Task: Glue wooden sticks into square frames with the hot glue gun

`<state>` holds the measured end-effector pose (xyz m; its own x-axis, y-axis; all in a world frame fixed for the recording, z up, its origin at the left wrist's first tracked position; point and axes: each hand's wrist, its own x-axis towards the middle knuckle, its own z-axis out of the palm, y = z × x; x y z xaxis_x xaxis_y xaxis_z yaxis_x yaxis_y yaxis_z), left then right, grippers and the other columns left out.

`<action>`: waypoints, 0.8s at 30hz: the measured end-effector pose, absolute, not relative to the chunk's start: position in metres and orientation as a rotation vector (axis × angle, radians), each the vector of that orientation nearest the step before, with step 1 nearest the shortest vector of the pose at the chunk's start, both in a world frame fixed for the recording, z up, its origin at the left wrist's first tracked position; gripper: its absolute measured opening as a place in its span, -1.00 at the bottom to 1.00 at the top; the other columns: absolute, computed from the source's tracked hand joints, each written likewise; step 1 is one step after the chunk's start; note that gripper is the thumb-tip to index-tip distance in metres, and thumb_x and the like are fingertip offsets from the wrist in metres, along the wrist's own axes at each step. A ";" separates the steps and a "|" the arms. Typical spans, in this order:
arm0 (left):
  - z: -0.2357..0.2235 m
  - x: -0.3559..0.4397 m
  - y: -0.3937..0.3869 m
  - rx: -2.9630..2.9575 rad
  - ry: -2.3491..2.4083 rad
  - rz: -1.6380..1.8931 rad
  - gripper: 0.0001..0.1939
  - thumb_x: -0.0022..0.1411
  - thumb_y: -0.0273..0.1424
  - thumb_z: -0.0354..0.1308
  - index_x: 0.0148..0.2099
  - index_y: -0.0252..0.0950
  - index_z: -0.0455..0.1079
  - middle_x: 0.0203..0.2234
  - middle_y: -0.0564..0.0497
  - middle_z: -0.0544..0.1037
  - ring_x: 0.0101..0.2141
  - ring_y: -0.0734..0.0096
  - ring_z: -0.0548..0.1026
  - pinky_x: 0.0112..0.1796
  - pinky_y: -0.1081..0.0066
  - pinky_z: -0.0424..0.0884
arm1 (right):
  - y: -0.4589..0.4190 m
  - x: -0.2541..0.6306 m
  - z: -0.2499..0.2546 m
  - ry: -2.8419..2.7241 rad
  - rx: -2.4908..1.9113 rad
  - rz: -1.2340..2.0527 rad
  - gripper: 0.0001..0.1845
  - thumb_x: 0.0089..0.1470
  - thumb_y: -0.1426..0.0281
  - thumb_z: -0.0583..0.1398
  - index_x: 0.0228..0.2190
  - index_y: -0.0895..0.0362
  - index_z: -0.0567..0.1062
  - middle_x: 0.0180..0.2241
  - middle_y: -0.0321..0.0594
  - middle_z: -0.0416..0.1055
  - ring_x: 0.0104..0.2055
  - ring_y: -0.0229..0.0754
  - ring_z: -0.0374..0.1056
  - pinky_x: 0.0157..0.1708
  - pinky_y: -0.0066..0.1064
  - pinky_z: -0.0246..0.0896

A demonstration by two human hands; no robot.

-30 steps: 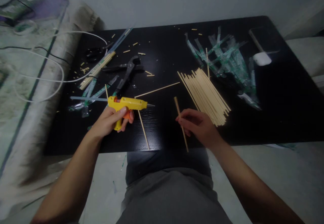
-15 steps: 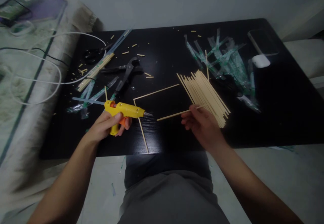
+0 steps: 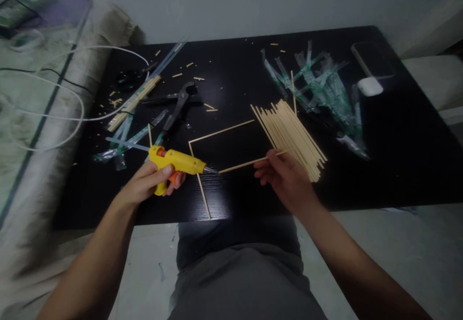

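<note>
My left hand (image 3: 154,180) is wrapped round a yellow hot glue gun (image 3: 181,161) with an orange trigger, a pale glue stick (image 3: 125,143) poking out of its back. The metal nozzle meets the left end of a thin wooden stick (image 3: 240,166). Thumb and fingers of my right hand (image 3: 282,178) pinch that stick near its other end. Two sticks lie joined at a corner on the table: the far one (image 3: 222,131) points right, while the side one (image 3: 203,197) runs toward me, partly hidden by the gun. A pile of sticks (image 3: 292,137) lies beside my right hand.
Pliers (image 3: 183,100), black scissors (image 3: 130,79), a stick bundle (image 3: 133,103) and a white cable (image 3: 83,103) lie at the left of the black table (image 3: 231,88). Crumpled plastic wrappers (image 3: 321,84), a white case (image 3: 369,86) and a phone (image 3: 372,60) are at the right.
The glue gun's nozzle has dipped slightly and now touches the stick's left end, where there was a gap before. My right hand and its stick have shifted slightly left.
</note>
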<state>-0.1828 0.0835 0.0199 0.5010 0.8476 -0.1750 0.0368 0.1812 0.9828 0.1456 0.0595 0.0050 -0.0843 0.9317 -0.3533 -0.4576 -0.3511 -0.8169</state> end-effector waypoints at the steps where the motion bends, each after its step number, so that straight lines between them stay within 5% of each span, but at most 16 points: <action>1: 0.020 -0.183 0.083 1.272 0.895 0.691 -0.43 0.33 0.06 0.24 -0.42 -0.38 0.51 -0.57 -0.06 0.51 -0.68 0.52 0.40 -0.71 0.53 0.21 | 0.059 0.146 0.005 -0.646 -1.092 1.656 -0.52 0.01 0.04 0.50 -0.29 0.05 0.45 -0.41 -0.32 0.66 -0.43 -0.23 0.60 -0.54 -0.53 0.43; 11: 0.016 -0.186 0.083 1.290 0.965 0.654 -0.40 0.27 0.12 0.27 -0.41 -0.38 0.53 -0.57 -0.07 0.52 -0.67 0.49 0.41 -0.68 0.51 0.26 | 0.059 0.147 0.003 -0.674 -1.100 1.652 -0.50 0.02 0.01 0.49 -0.28 0.04 0.43 -0.40 -0.29 0.66 -0.41 -0.19 0.61 -0.52 -0.48 0.46; 16: 0.020 -0.182 0.084 1.280 1.084 0.686 -0.50 0.26 0.04 0.31 -0.27 -0.37 0.54 -0.49 -0.06 0.59 -0.70 0.57 0.35 -0.69 0.53 0.24 | 0.057 0.146 0.007 -0.719 -1.053 1.727 -0.53 0.07 0.02 0.47 -0.29 0.03 0.41 -0.46 -0.36 0.59 -0.43 -0.19 0.59 -0.51 -0.46 0.48; 24: 0.067 -0.188 0.123 1.241 1.489 0.604 -0.65 0.22 -0.15 0.34 -0.31 -0.40 0.50 -0.64 0.05 0.46 -0.69 0.56 0.31 -0.69 0.53 0.17 | 0.056 0.143 0.004 -0.793 -1.033 1.660 -0.62 0.04 0.11 0.50 -0.34 0.06 0.52 -0.44 -0.39 0.52 -0.41 -0.27 0.52 -0.39 -0.41 0.53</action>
<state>-0.1878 0.1227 0.0665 0.0956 0.9138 -0.3947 0.3805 0.3328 0.8628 0.1425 0.0563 0.0039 -0.1506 0.9536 -0.2608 -0.3969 -0.3000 -0.8675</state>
